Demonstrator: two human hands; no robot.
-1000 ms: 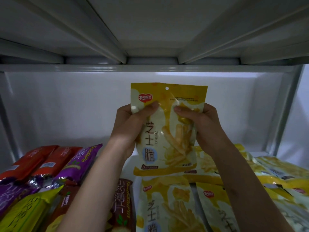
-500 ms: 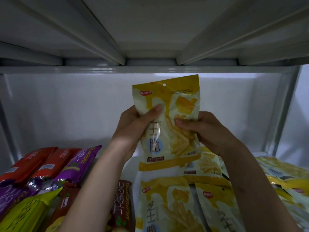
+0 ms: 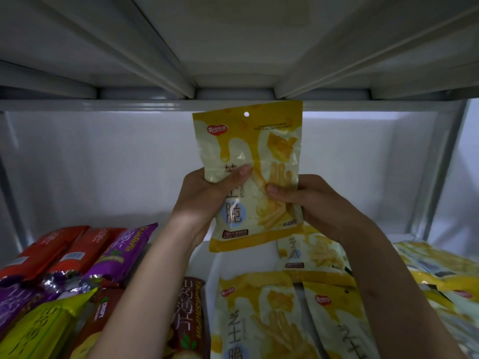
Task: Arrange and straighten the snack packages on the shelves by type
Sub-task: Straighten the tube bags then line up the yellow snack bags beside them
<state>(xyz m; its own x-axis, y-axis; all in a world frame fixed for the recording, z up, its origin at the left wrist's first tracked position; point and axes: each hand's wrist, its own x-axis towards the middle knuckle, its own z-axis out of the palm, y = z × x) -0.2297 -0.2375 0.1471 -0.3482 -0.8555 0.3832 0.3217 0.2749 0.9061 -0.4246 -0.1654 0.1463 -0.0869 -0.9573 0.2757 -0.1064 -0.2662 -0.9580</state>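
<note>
Left hand (image 3: 207, 195) and right hand (image 3: 308, 200) pinching yellow bag (image 3: 248, 156) upright by its sides, probably squaring it; hovering above matching bags (image 3: 259, 317) on shelf (image 3: 202, 257).

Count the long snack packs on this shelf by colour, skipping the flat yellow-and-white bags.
Red packs: 2
Purple packs: 2
Yellow-green pack: 1
Brown packs: 2
Total: 7

- You look up at the grey underside of the shelf above (image 3: 233, 40), with long ribs running across it.
- Behind, you see a plain white back wall (image 3: 103, 164).
- A grey metal post (image 3: 440, 172) stands at your right.
</note>
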